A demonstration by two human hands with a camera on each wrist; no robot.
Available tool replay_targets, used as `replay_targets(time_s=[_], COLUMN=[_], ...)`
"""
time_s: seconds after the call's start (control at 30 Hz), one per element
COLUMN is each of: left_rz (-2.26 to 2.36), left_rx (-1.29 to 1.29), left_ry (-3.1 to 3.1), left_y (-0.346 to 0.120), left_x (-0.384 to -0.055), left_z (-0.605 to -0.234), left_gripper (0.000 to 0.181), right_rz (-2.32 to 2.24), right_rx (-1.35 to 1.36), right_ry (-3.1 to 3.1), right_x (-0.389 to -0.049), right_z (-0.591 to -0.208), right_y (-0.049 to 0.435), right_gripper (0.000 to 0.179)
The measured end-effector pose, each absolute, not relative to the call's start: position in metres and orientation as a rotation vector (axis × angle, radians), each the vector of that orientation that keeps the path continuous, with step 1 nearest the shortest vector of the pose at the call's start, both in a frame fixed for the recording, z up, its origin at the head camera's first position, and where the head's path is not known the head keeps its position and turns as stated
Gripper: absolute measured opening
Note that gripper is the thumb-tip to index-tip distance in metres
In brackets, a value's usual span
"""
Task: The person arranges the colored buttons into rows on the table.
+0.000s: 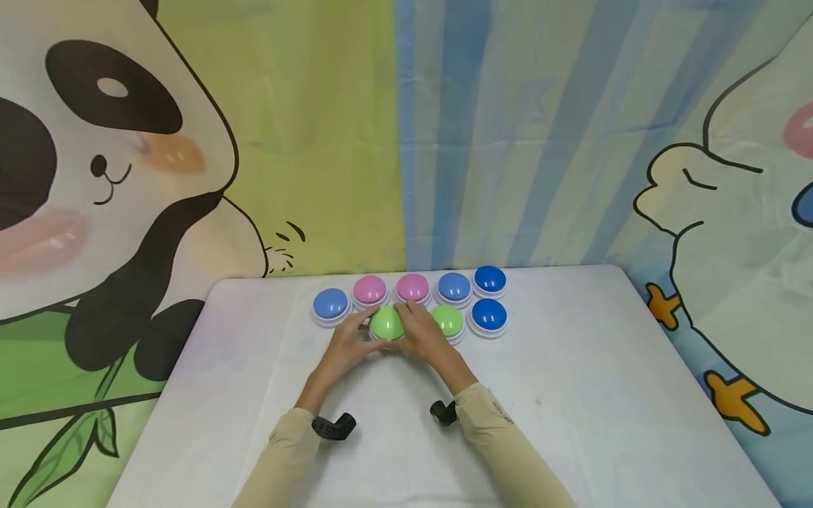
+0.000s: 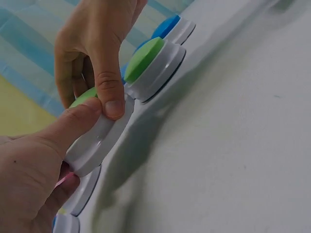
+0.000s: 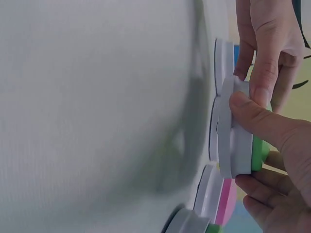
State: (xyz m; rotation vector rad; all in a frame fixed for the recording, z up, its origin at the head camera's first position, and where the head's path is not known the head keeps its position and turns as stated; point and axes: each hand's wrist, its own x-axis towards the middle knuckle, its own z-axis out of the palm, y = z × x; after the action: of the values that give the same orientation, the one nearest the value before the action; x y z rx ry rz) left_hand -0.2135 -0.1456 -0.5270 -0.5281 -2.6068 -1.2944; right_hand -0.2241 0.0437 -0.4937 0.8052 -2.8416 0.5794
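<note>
A round push button with a green dome (image 1: 387, 322) and white base (image 3: 238, 141) is gripped from both sides by my two hands. My left hand (image 1: 346, 349) has its thumb along the near side of the base and its fingers at the left. From the right, my right hand (image 1: 427, 339) holds it with the thumb on the near side, the two thumbs close together. In the right wrist view, the base stands a little off the table, with a shadow below. A second green button (image 1: 448, 320) sits just right of my right hand.
Behind the hands stand a light blue button (image 1: 330, 303), two pink buttons (image 1: 370, 290), another light blue button (image 1: 454, 287) and a dark blue button (image 1: 490, 279). A second dark blue button (image 1: 489, 315) is at the right. All rest on a white-covered table (image 1: 603, 395) before a cartoon backdrop (image 1: 330, 141).
</note>
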Motion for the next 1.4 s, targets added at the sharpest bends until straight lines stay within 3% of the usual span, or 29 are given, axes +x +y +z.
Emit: replay_targets(time_s=[0.37,0.57,0.87,1.4], left_rz=[-1.297,-1.246,-1.243,-1.204], left_rx=[-0.482,-0.487,-0.329,-0.63], left_ry=[-2.702,-2.732,-2.845,-2.811], left_y=[-0.179,-0.197,-0.237,-0.323], left_x=[-0.194,-0.186,-0.173,-0.18], left_z=[-0.518,-0.52,-0.513,-0.5], left_gripper=[0.077,0.078,0.079,0.072], right_rz=[0.659,0.57,0.564,0.43], right_rx=[0.825,0.859,0.92,0.858], right_ry=[-2.863,-2.867,-2.844,-2.875], right_x=[-0.21,-0.206,-0.2,-0.194], right_z=[-0.491,-0.492,-0.491,-0.483], right_y=[0.017,0.0,-0.037,-0.11], right_gripper=[0.08,0.074,0.074,0.071])
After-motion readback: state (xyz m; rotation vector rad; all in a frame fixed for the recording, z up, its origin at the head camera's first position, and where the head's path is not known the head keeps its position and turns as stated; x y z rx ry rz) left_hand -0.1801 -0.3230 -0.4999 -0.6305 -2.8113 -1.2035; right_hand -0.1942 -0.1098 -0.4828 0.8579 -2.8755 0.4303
